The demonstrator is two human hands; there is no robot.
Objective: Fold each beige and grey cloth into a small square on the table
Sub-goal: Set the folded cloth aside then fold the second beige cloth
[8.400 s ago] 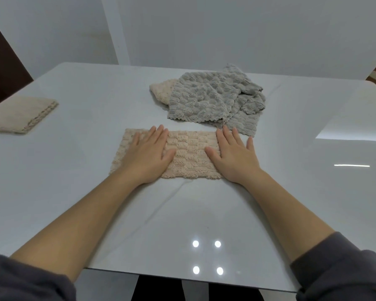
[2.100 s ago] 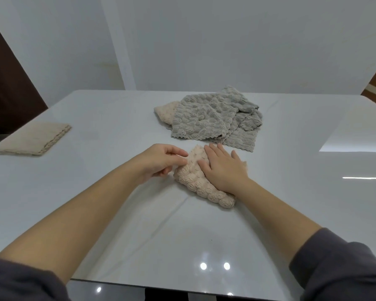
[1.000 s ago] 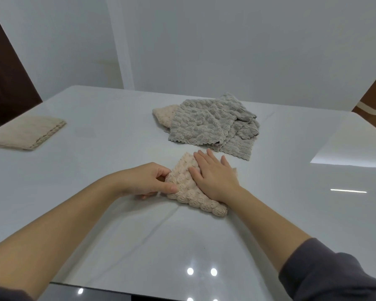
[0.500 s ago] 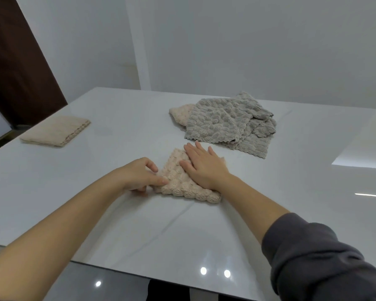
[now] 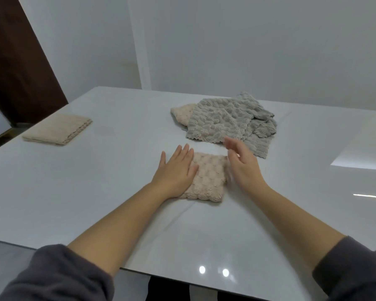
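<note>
The folded beige cloth (image 5: pixel 206 179) lies on the surface (image 5: pixel 96 192), its left part under the flat, straight-fingered left hand (image 5: pixel 175 170), the right hand (image 5: pixel 242 164) hovering empty and relaxed beside it; soft, light and puffy, it likely springs apart unless pinched through all layers at a corner.

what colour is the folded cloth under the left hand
Pale beige folded cloth with a bumpy scalloped texture, under the left hand; clearest in the head view.

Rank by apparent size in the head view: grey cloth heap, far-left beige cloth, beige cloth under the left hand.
1. grey cloth heap
2 or 3, unsure: far-left beige cloth and near beige cloth look alike; one is farther, the left hand covers part of the other.
</note>
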